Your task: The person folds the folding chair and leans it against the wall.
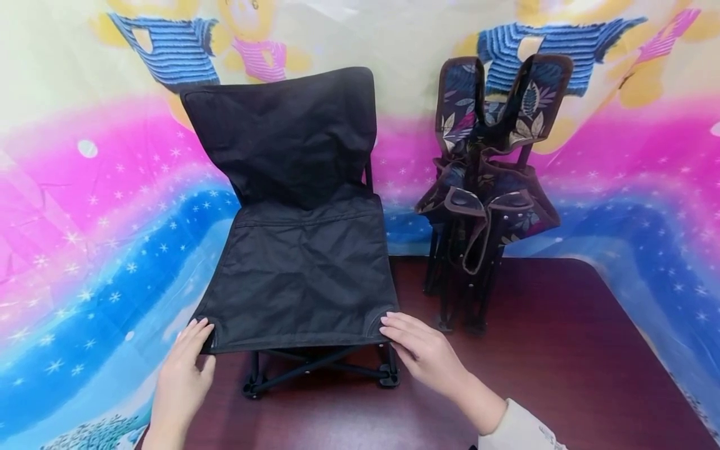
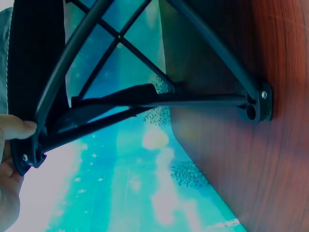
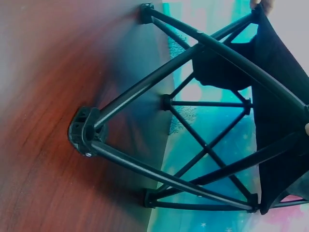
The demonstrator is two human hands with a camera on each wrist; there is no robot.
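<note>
A black fabric folding chair point(image 1: 306, 269) stands unfolded, its backrest upright and its seat facing up. My left hand point(image 1: 182, 369) grips the seat's front left corner, fingers over the top. In the left wrist view, the thumb of that left hand point(image 2: 12, 128) lies against the corner joint. At the front right corner, my right hand point(image 1: 422, 353) holds the seat edge with fingers above and thumb below. The right wrist view shows the crossed black leg tubes point(image 3: 193, 101) spread apart under the seat; most of the right hand is out of that frame.
A second folding chair point(image 1: 525, 209) with dark floral fabric stands folded at the back right. Both chairs are on a dark red-brown wooden table point(image 1: 562, 350). Behind hangs a colourful printed cloth point(image 1: 84, 206), which also runs down along the table's left side.
</note>
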